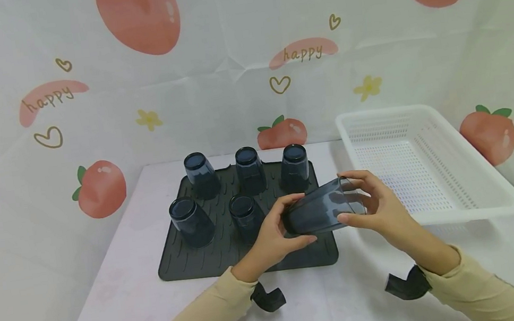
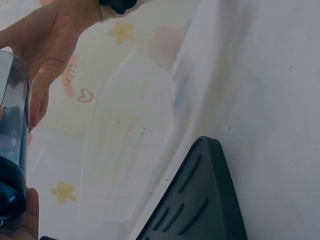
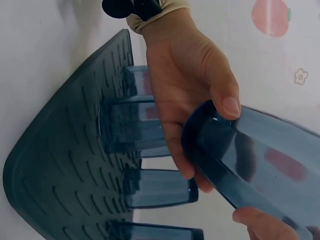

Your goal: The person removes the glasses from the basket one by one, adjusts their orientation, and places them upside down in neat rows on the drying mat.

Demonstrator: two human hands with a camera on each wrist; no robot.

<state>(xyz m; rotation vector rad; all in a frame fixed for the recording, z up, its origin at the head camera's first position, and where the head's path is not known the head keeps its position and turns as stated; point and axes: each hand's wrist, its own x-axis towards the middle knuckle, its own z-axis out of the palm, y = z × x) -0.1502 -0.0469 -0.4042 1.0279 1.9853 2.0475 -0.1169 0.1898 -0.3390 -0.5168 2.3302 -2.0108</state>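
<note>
A blue-grey glass tumbler (image 1: 317,211) is held on its side between both hands, above the right front part of a black drying mat (image 1: 188,268). My left hand (image 1: 273,236) grips its thick base end, thumb below and fingers above. At the rim end my right hand (image 1: 378,210) holds it between thumb and fingers. In the right wrist view the tumbler (image 3: 270,155) shows its dark base near the left hand (image 3: 185,75). Several like tumblers stand upside down on the mat, among them a front-left one (image 1: 192,224) and a front-middle one (image 1: 248,220).
A white perforated plastic basket (image 1: 461,214) stands at the right of the white table (image 1: 125,305), behind the right hand. Along the mat's back edge stand three more tumblers, the right one (image 1: 294,169) near the left hand. A printed cloth (image 1: 230,99) hangs behind.
</note>
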